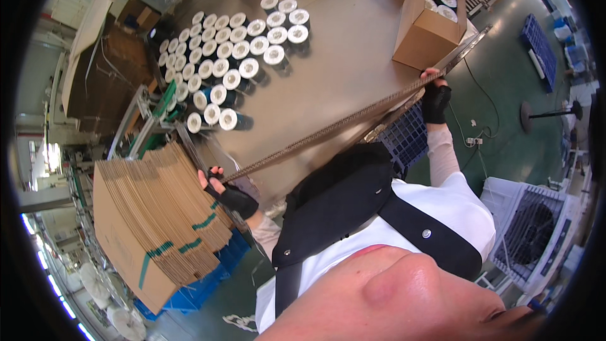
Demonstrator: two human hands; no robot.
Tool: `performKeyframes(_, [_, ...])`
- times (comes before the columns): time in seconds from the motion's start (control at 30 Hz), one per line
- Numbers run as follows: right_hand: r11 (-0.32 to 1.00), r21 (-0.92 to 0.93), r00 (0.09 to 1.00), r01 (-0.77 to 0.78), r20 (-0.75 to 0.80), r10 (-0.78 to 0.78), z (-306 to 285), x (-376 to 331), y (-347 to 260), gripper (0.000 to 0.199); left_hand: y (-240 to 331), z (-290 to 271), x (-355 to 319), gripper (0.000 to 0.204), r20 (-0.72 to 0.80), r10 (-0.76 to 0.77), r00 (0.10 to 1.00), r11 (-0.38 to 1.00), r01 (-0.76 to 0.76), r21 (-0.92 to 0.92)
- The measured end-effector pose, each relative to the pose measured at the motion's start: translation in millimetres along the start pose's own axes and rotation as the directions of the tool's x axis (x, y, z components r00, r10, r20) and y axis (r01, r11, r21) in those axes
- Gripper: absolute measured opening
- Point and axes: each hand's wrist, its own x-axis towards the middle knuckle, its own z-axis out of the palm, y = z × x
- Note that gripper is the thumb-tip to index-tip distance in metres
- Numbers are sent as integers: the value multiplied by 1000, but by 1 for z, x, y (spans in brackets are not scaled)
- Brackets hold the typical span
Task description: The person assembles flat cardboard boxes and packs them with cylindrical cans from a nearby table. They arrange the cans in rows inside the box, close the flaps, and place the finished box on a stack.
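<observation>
A long, thin brownish bar (328, 129) with a notched or patterned edge stretches slantwise along the near side of the metal-topped table (350, 38). My left hand (230, 194), in a black fingerless glove, grips its lower left end. Toward the other end, my right hand (435, 96), gloved the same way, has its fingers closed round the bar near the carton. Beyond the bar stand many dark cylinders with white round tops, like spools (249, 67), grouped upright on the left half of the table.
An open carton (424, 31) at the table's right holds several white-topped cylinders. Flat cardboard boxes (148, 215) are stacked at left on a blue pallet (233, 251). At right are a fan unit (527, 230), a stand (548, 113), floor cables (489, 132) and another blue pallet (540, 53).
</observation>
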Motion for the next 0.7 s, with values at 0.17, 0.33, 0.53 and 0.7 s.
performKeyframes(0.17, [954, -293, 984, 60, -141, -105, 80, 21, 3, 46, 52, 78, -22, 69, -61, 22, 998, 979, -9, 202])
performKeyframes(0.33, [924, -382, 993, -1, 106, 45, 84, 35, 7, 74, 52, 51, 1, 65, 101, -12, 995, 965, -15, 263])
performKeyframes(0.53, [948, -310, 995, -66, 57, 88, 84, 22, 6, 75, 37, 33, 10, 69, 41, -18, 999, 996, 14, 84])
performKeyframes(0.7, [961, -246, 975, -126, 148, 166, 84, 17, -4, 70, 33, 19, 0, 49, -297, 115, 948, 944, -11, 329])
